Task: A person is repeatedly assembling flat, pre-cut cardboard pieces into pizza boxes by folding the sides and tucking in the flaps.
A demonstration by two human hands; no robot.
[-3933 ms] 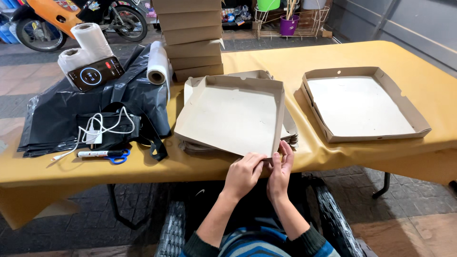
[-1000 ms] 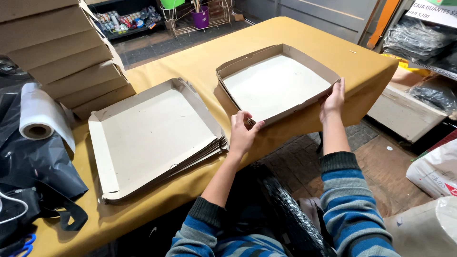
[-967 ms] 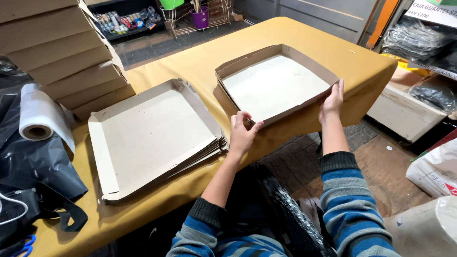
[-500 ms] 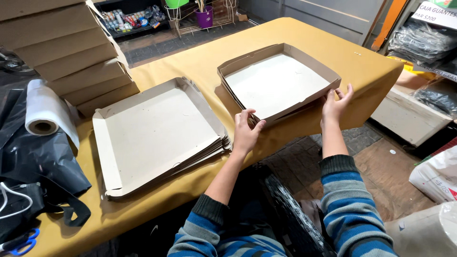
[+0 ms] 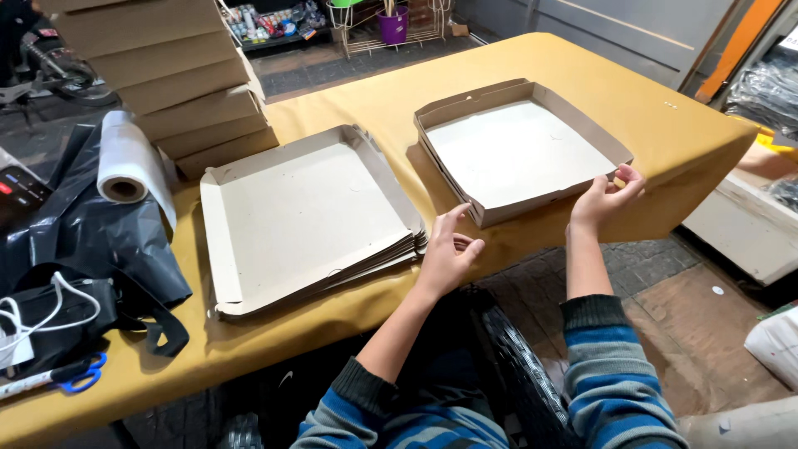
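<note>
Sitting on the yellow-covered table point(image 5: 582, 75), a folded cardboard tray point(image 5: 519, 150) with raised walls is the landmark here. The right hand point(image 5: 607, 195) is at the near right corner of this tray; its fingertips point(image 5: 625, 176) are pinched on the corner of the wall, thumb against the other fingers. The left hand point(image 5: 447, 254) is just beside the near left corner of the tray, with the fingers loosely spread and slightly curled; I cannot tell if it touches the cardboard, and it holds nothing. Both forearms come from sleeves with blue stripes at the lower edge of the view.

To the left of the tray, close to it but apart, lies a pile of flat cardboard blanks point(image 5: 307, 220), the top one with low bent edges. The left hand is between this pile and the tray. Behind the pile, further left of the tray, stands a tall stack of brown boxes point(image 5: 174, 79). A roll of thin white plastic point(image 5: 129, 162) leans near the foot of that stack, on black plastic sheeting point(image 5: 79, 241). Far left of the tray, at the table's near edge, are a white cable point(image 5: 33, 312) on a black bag and scissors with blue handles point(image 5: 83, 374). The tray is empty inside, pale grey, and it stands near the table's right front edge.
</note>
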